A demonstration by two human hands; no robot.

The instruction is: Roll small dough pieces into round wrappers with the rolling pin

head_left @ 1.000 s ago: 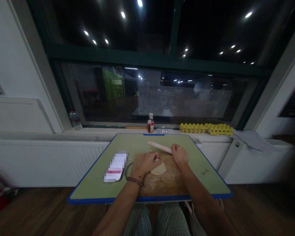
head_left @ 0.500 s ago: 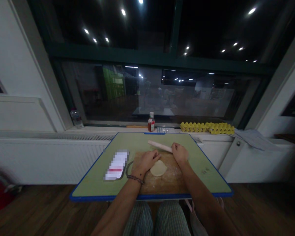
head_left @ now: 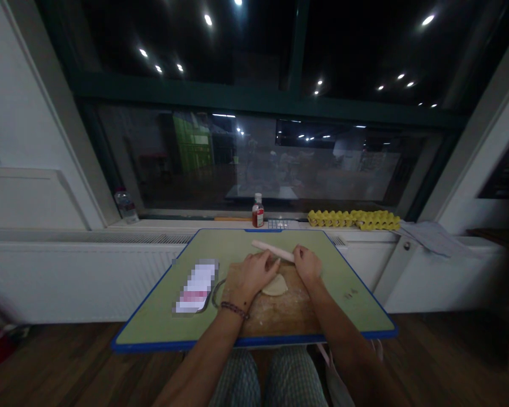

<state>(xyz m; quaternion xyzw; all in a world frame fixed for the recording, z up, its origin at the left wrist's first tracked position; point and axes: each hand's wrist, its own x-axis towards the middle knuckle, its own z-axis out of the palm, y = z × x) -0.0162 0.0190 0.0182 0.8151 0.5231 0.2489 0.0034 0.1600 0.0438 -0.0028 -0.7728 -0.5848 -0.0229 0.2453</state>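
A round, flat piece of dough [head_left: 275, 286] lies on a floured wooden board [head_left: 280, 316], its left side hidden under my left hand [head_left: 254, 274]. That hand is arched over the dough's far left edge, thumb and fingers somewhat apart, fingertips close to a pale wooden rolling pin [head_left: 271, 249]. Whether the fingertips touch the pin or the dough I cannot tell. My right hand [head_left: 307, 264] is closed around the pin's right end, beyond the board's far right corner. The pin lies slantwise behind the dough, its left end pointing away from me.
A phone [head_left: 197, 285] lies left of the board on the green, blue-edged table [head_left: 161, 316]. A dark ring-shaped thing [head_left: 216, 294] shows beside the board. The windowsill behind carries a red sauce bottle [head_left: 258, 212], yellow egg cartons [head_left: 352, 219] and a clear plastic bottle [head_left: 126, 206].
My left hand has shifted forward, its fingertips lifting towards the rolling pin, and covers more of the dough. The right hand keeps its grip on the pin. The whole view has shifted slightly.
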